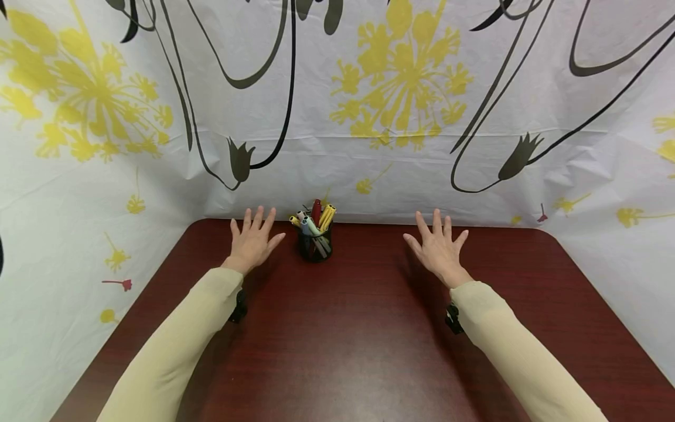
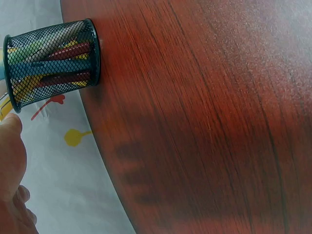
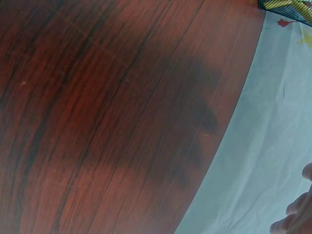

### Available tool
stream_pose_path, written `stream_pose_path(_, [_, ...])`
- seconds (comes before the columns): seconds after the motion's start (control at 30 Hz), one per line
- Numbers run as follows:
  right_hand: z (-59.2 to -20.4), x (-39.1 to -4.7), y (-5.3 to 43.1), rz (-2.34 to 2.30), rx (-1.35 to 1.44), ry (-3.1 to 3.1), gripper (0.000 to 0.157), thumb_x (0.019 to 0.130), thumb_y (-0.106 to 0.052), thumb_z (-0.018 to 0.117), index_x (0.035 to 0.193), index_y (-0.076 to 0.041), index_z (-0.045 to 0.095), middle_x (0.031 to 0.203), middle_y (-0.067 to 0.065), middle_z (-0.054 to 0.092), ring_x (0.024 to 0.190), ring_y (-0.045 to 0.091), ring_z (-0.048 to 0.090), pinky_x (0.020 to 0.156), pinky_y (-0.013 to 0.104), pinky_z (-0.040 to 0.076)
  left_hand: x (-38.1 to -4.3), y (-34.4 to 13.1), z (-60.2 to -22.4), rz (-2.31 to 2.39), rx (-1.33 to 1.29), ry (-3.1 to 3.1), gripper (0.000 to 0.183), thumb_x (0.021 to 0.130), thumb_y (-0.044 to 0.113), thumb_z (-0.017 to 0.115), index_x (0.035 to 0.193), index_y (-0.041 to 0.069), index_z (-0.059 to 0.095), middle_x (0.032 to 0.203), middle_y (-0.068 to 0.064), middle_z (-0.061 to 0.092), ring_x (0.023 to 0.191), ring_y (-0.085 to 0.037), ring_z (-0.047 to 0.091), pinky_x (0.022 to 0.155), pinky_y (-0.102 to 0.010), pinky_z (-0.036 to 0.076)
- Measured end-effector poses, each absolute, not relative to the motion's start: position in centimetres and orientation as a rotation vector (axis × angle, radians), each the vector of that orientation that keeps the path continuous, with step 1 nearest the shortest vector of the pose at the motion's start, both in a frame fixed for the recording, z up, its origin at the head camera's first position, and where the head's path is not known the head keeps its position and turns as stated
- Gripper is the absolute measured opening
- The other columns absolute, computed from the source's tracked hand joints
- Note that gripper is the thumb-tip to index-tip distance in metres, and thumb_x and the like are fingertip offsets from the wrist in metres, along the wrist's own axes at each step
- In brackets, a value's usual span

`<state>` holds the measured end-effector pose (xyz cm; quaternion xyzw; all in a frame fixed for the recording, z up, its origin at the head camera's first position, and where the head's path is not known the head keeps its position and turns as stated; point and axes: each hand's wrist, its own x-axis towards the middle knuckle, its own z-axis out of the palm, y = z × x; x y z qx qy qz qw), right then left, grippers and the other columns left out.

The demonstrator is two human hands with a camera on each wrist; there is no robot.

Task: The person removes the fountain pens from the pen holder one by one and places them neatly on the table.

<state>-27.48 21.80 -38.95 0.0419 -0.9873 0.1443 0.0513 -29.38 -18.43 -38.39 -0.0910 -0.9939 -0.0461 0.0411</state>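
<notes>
Near the back edge of the table stands a black mesh pen cup [image 1: 315, 246], filled with several markers [image 1: 327, 217] in yellow, red, white and pale green. Just left of the cup, my left hand [image 1: 251, 241] is held over the table with fingers spread, touching nothing. In the left wrist view the whole mesh cup [image 2: 51, 61] shows, with the thumb [image 2: 10, 151] at the left border. My right hand [image 1: 439, 251] hovers farther right, fingers spread and holding nothing. Only a few right fingertips [image 3: 292, 214] and a corner of the cup [image 3: 290, 9] appear in the right wrist view.
A dark red wood-grain table [image 1: 348, 340] spreads out under both arms. Behind it and along both sides hangs a white cloth [image 1: 316, 117] printed with yellow and grey flowers, meeting the table's back edge. Dark wrist cameras [image 1: 454, 319] sit under both cuffs.
</notes>
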Motion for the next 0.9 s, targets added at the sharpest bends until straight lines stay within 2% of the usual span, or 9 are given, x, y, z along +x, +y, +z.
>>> stream_pose_path(0.33, [-39.34,-27.28,21.98,0.467,0.129,-2.985,0.072,0.097,-0.055,0.035,0.153,-0.015,0.014,0.155,0.025,-0.001,0.141,0.046,-0.003,0.100,0.074,-0.010,-29.27,-18.38,-38.26,-0.141,-0.282,-3.051,0.069,0.100,0.049,0.034,0.153,0.015,0.007,0.157,-0.017,0.007,0.143,-0.041,0.001,0.108,-0.067,0.002])
stream_pose_path(0.57, [-39.57,-27.40,22.07,0.553,0.139,-2.910,0.068,0.098,-0.051,0.040,0.151,-0.012,0.021,0.154,0.027,0.005,0.141,0.046,0.004,0.101,0.075,-0.003,-29.37,-18.42,-38.43,-0.159,-0.278,-3.040,0.069,0.100,0.049,0.035,0.153,0.015,0.007,0.157,-0.017,0.008,0.143,-0.040,0.002,0.108,-0.067,0.002])
stream_pose_path(0.77, [-39.60,-27.30,21.93,0.698,0.173,-2.827,0.064,0.098,-0.044,0.044,0.149,-0.009,0.026,0.152,0.028,0.013,0.139,0.045,0.015,0.103,0.073,0.007,-29.29,-18.40,-38.58,-0.200,-0.290,-3.029,0.070,0.099,0.049,0.036,0.153,0.014,0.006,0.157,-0.017,0.008,0.143,-0.041,0.003,0.108,-0.067,0.003])
stream_pose_path(0.9, [-39.68,-27.23,21.69,0.783,0.227,-2.741,0.060,0.099,-0.038,0.046,0.146,-0.004,0.031,0.147,0.031,0.024,0.132,0.048,0.027,0.103,0.067,0.021,-29.15,-18.36,-38.82,-0.301,-0.303,-3.025,0.072,0.099,0.049,0.038,0.153,0.013,0.007,0.157,-0.019,0.008,0.143,-0.042,0.002,0.108,-0.067,0.004])
